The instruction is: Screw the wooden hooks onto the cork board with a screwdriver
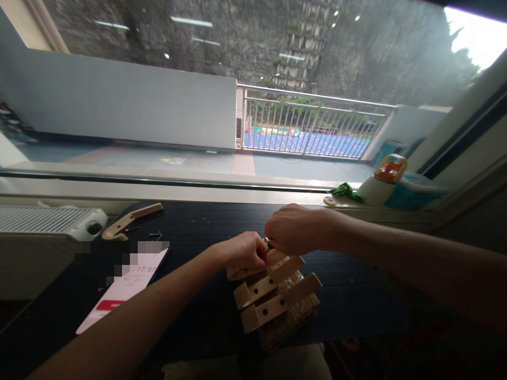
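My left hand (pixel 247 249) is closed over the far end of a wooden assembly, its fingers curled near the rearmost wooden piece (pixel 237 273). My right hand (pixel 291 229) is closed in a fist just above and beside it. A small shiny bit shows between the hands, too small to name. Two nearer wooden hooks, a middle one (pixel 247 295) and a front one (pixel 273 307), have dark round holes and lie across a wrapped block (pixel 297 311). What the fingers of either hand grip is hidden.
On the dark table (pixel 198 285) at left lie a loose wooden hook (pixel 132 217), thin screw-like pieces (pixel 156 235) and a phone-like slab with a lit screen (pixel 119 301). A radiator (pixel 51 219) stands left. The sill holds a green cloth (pixel 345 191) and a white bottle (pixel 374 189).
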The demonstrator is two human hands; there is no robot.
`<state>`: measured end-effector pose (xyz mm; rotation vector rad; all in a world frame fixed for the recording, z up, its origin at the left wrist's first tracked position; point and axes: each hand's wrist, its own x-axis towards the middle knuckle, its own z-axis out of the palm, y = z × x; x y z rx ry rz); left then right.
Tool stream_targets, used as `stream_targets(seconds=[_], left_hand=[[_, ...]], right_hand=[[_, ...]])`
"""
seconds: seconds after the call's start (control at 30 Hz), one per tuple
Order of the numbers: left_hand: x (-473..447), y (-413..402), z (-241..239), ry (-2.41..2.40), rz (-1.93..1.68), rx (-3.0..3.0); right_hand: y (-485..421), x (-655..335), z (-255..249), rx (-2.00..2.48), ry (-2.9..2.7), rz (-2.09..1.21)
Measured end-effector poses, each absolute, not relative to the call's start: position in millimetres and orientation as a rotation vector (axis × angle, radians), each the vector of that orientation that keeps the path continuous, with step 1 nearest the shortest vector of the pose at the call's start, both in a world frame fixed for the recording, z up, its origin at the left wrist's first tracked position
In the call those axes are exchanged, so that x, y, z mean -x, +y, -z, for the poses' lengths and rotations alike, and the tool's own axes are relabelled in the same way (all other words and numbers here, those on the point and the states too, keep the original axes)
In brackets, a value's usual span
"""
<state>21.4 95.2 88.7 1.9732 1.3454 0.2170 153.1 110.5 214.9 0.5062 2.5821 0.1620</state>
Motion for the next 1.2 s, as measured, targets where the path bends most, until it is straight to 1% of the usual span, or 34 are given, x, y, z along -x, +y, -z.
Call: stream_targets(seconds=[0.23, 0.47, 0.57, 0.7, 0.87, 1.03, 1.2], left_hand=[[-21, 92, -96, 1.353, -0.218, -1.981], [-22, 94, -90, 1.374, -0.257, -2.022], [-24, 93, -89, 1.38, -0.272, -2.049], [-24, 90, -91, 1.384, -0.261, -2.059], [-26, 89, -92, 1.412, -0.271, -2.043], [-26, 90, -92, 1.431, -0.311, -2.055], [-26, 90, -90, 1.393, -0.288, -2.042]], right_hand=[[108, -150, -217, -0.522, 2.602, -0.131], [107, -147, -209, -0.469, 2.617, -0.12], [108, -146, -207, -0.514, 2.598, -0.109], [107, -146, -216, -0.594, 2.564, -0.071], [100, -147, -224, -0.52, 2.58, -0.123], [100, -149, -210, -0.452, 2.625, -0.142], [104, -154, -206, -0.582, 2.642, -0.126]])
